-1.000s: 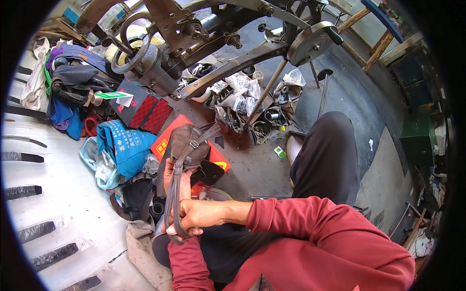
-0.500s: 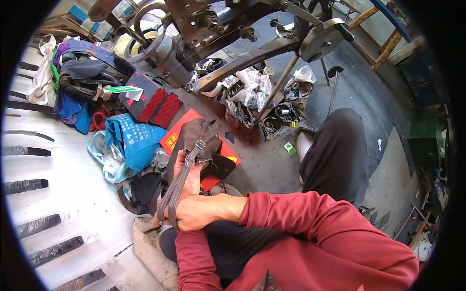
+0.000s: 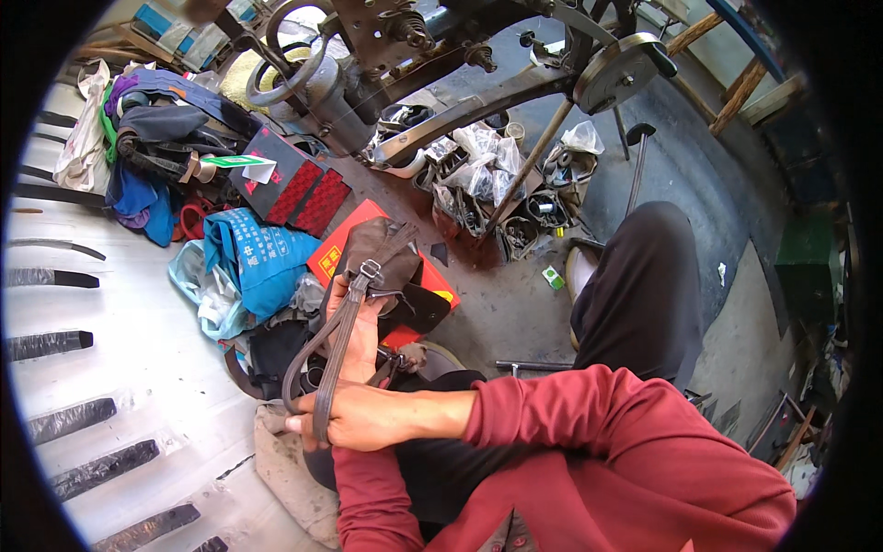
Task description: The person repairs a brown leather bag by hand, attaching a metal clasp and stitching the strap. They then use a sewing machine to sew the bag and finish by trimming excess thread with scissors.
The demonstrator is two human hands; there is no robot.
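Note:
A brown leather bag (image 3: 377,253) with a buckled doubled strap is propped in my left hand (image 3: 354,327), whose fingers grip it from beneath, partly hidden by the strap (image 3: 326,363). Lower down, my right hand (image 3: 345,414) crosses over my left forearm with fingers closed on the looped strap. Behind the bag lie a red box (image 3: 336,239) and a dark flap (image 3: 423,308). A beige cloth (image 3: 285,469) is beside my leg.
An iron machine (image 3: 441,64) with a wheel (image 3: 616,78) stands ahead. Heaped bags and fabrics (image 3: 166,156) and a blue bag (image 3: 248,258) are at left on a pale surface with black strips (image 3: 97,469). Several small-parts containers (image 3: 497,184) sit beneath the machine. A green box (image 3: 800,267) is at right.
The surroundings have shifted right in the picture. My hands with the bag and strap sit slightly higher and further right than a second ago, with both still gripping.

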